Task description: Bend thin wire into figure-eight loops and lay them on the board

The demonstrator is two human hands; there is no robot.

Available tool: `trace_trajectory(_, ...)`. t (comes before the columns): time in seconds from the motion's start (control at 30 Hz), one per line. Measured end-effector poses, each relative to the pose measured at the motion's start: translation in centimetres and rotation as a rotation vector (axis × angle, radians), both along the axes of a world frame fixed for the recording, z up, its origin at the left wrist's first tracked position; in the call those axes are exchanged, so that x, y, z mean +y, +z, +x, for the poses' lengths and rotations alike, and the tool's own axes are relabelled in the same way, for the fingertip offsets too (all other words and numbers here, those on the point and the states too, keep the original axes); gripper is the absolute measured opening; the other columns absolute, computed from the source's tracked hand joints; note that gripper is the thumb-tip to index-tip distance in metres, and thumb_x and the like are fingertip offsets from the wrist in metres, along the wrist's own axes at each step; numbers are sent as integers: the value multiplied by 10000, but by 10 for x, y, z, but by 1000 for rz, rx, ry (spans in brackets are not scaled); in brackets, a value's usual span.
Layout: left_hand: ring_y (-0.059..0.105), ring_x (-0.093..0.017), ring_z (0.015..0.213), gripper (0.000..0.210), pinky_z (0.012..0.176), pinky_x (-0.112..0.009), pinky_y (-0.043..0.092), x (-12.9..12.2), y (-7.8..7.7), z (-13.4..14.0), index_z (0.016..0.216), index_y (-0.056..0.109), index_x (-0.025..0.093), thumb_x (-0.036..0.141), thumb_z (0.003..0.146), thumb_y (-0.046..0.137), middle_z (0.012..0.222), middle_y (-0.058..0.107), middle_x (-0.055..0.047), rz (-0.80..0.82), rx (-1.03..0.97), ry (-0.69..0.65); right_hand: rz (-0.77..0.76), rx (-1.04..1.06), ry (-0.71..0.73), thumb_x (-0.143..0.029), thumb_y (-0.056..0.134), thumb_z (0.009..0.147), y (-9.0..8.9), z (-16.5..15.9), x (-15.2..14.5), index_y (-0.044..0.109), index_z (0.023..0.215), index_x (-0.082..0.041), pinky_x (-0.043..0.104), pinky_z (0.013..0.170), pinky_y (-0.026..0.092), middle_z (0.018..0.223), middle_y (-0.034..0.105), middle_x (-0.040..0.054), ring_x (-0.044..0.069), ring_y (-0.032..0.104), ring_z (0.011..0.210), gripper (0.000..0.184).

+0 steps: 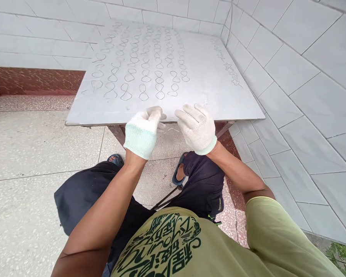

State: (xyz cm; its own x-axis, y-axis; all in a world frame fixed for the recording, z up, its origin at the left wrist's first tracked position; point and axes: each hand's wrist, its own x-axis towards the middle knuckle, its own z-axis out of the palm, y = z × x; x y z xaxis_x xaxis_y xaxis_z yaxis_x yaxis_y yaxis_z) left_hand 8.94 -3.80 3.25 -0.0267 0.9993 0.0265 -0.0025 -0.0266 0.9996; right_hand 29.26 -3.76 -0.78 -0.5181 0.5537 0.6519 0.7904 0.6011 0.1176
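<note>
A thin, pale, bent wire (171, 129) spans the gap between my two gloved hands, just in front of the table's near edge. My left hand (145, 125) has its fingers pinched at the wire's left end. At the other end, my right hand (196, 125) curls over the wire, its thumb and fingertips partly hidden. Both gloves are white with pale green cuffs. Beyond my hands, several columns of thin figure-eight loops (159, 84) cover the white tabletop (202, 77).
More thin, crinkled shapes (230, 73) run along the tabletop's right side. Tiled walls (291, 73) border the table at the back and right. Below lies a speckled floor (40, 150), with my sandalled feet (179, 171) near the table legs. A cord (230, 23) hangs in the corner.
</note>
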Motion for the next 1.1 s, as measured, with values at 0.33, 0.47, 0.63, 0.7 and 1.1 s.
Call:
trace_trajectory(0.33, 843, -221, 1138, 322, 1097, -366, 678, -5, -14, -10, 1263, 740, 233, 269, 963, 850, 1265, 848, -91, 5, -349, 76, -62, 5, 21, -83, 458, 1160, -2, -24, -13, 801, 1371, -251, 512, 1347, 549, 1475, 832, 54, 242, 720, 1496, 437)
trace_trajectory(0.47, 777, -284, 1416, 322, 1249, -421, 611, -16, -18, -9, 1305, 710, 232, 322, 1014, 815, 1489, 787, -150, 8, -436, 32, -205, 53, -38, -91, 499, 1143, 6, -35, -17, 819, 1335, -295, 512, 1393, 502, 1524, 805, 42, 270, 677, 1556, 425)
trace_trajectory(0.63, 827, -292, 1288, 296, 1153, -435, 659, -22, -25, -6, 1243, 760, 196, 369, 1003, 782, 1324, 833, -160, -4, -388, -12, -147, -13, 8, -30, 447, 1125, 4, -47, -13, 789, 1394, -234, 500, 1375, 509, 1533, 804, 54, 252, 691, 1529, 480)
trace_trajectory(0.7, 838, -288, 1207, 312, 1055, -403, 684, -21, -25, -7, 1215, 795, 195, 428, 1009, 781, 1199, 855, -132, 1, -269, 22, -70, -36, 27, -23, 406, 1137, 1, -48, -10, 785, 1393, -198, 484, 1351, 525, 1506, 816, 73, 240, 706, 1503, 489)
trace_trajectory(1.1, 633, -165, 654, 303, 596, -246, 515, -2, -9, -26, 754, 760, 213, 390, 995, 808, 685, 708, -35, 26, 160, -40, -273, 72, 87, -79, 486, 1111, -7, -39, -8, 822, 1331, -282, 599, 1292, 564, 1525, 781, 72, 324, 676, 1512, 451)
